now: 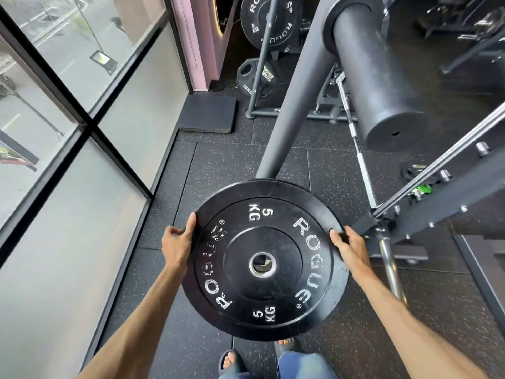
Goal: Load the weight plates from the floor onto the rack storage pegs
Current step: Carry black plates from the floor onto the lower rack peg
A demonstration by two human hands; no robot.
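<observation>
A black 5 kg bumper plate point(263, 291) with white lettering and a steel centre hole hangs in front of me, face up and slightly tilted. My left hand point(176, 242) grips its left rim. My right hand point(347, 244) grips its right rim. Above and beyond the plate a thick black storage peg point(379, 86) juts toward me from the grey rack upright point(289, 105); nothing sits on the peg's visible length.
Glass window wall with black frames point(90, 127) runs along the left. Another rack at the back holds a large black plate point(269, 21) and a 15 kg plate point(257, 79). A barbell point(358, 149), rack frame point(426, 209) and mat point(209, 114) lie on the rubber floor.
</observation>
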